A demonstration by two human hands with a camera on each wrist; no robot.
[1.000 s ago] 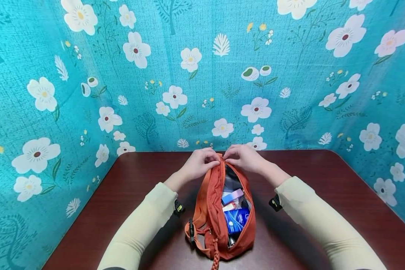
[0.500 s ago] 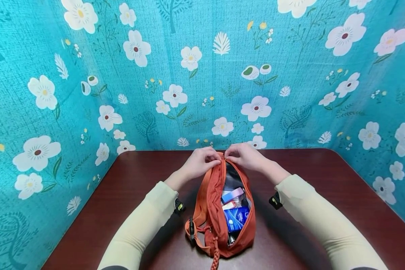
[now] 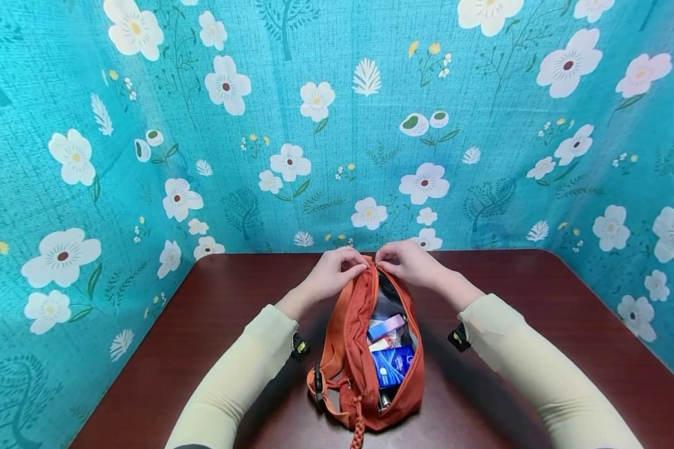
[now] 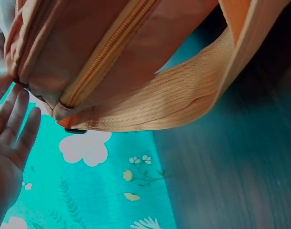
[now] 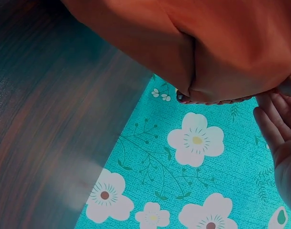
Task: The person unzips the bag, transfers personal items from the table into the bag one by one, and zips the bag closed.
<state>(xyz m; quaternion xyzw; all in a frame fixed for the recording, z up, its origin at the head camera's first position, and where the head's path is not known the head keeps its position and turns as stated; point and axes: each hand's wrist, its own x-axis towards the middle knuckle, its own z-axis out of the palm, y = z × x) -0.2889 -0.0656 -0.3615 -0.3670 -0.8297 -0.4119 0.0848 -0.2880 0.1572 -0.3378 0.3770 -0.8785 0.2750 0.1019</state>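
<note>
An orange-red waist bag (image 3: 359,330) sits on the table with its top zipper undone. Inside show a blue tissue packet (image 3: 392,366), a small pink-and-blue box (image 3: 386,327) and other items partly hidden. My left hand (image 3: 334,272) pinches the bag's far end on the left. At the same end, my right hand (image 3: 411,263) pinches the zipper; its pull is mostly hidden by the fingers. The left wrist view has the left hand (image 4: 9,148) beside the bag (image 4: 74,28). In the right wrist view, the right hand (image 5: 284,138) touches the bag's edge.
A webbing strap (image 3: 336,349) with a black buckle (image 3: 318,383) lies along the bag's left side. A braided cord (image 3: 359,430) hangs at the near end. The dark red table (image 3: 247,280) ends at a blue floral curtain (image 3: 337,149).
Both hands stay at the bag's far end. The right hand has edged very slightly right, away from the left; the bag and its contents keep their place.
</note>
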